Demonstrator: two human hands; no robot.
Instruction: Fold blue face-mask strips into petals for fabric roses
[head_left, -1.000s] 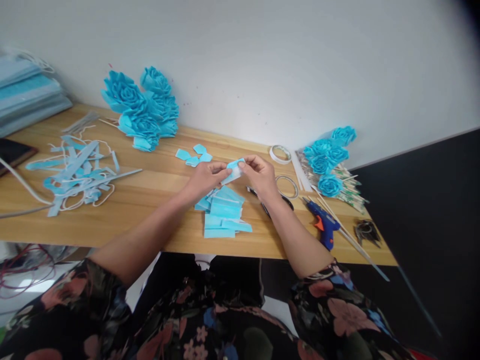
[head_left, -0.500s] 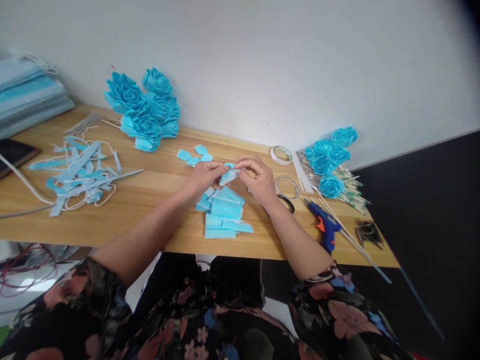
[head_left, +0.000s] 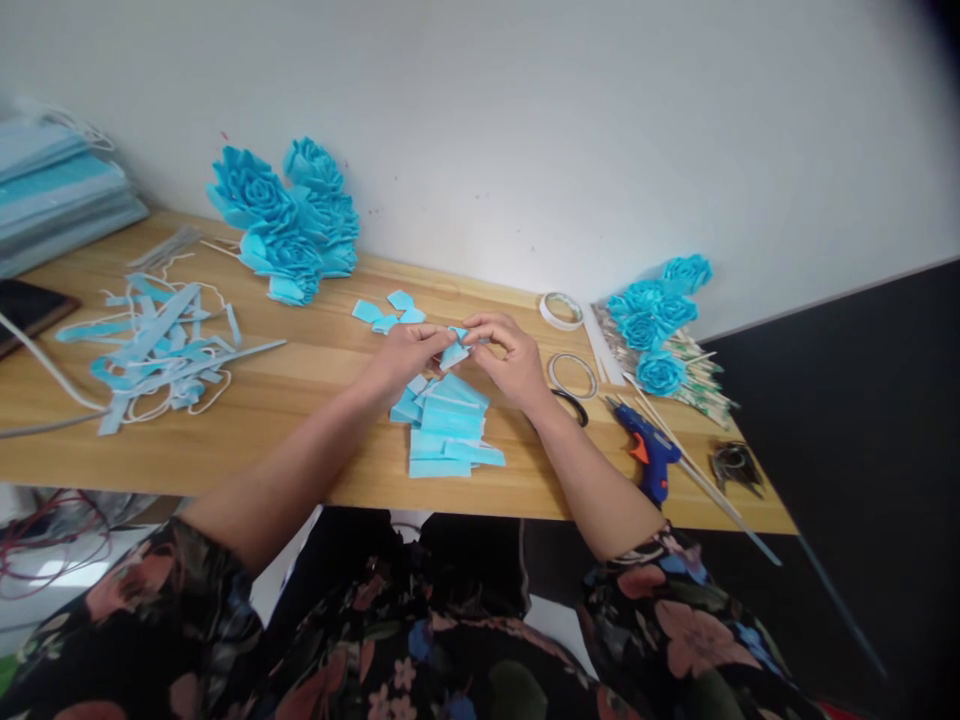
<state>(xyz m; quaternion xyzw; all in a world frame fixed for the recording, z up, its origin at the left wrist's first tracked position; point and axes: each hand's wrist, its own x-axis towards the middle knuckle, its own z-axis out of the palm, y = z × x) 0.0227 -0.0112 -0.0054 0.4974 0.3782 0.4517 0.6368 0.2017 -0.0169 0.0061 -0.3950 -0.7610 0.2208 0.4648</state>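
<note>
Between my two hands is a small blue fabric piece (head_left: 453,353), with a paler underside showing. The thumb and fingers of my left hand (head_left: 409,352) pinch its left side. My right hand (head_left: 511,355) has its fingertips curled onto the piece's upper right edge. Just below lie overlapping blue fabric rectangles (head_left: 450,420) on the table. Several cut blue petal pieces (head_left: 386,323) rest beyond my left hand. A black tape roll (head_left: 574,408) sits partly behind my right wrist.
Blue fabric roses (head_left: 292,220) stand at the back left, with more roses (head_left: 645,315) on a bundle of sticks at right. A blue glue gun (head_left: 651,450), white tape roll (head_left: 561,310) and thin sticks lie rightward. Mask scraps (head_left: 165,350) and stacked masks (head_left: 60,190) are left.
The blue piece has turned slightly between my hands, and its top edge now looks more folded. My right fingers have shifted a little to the left. Other things stay where they were.
</note>
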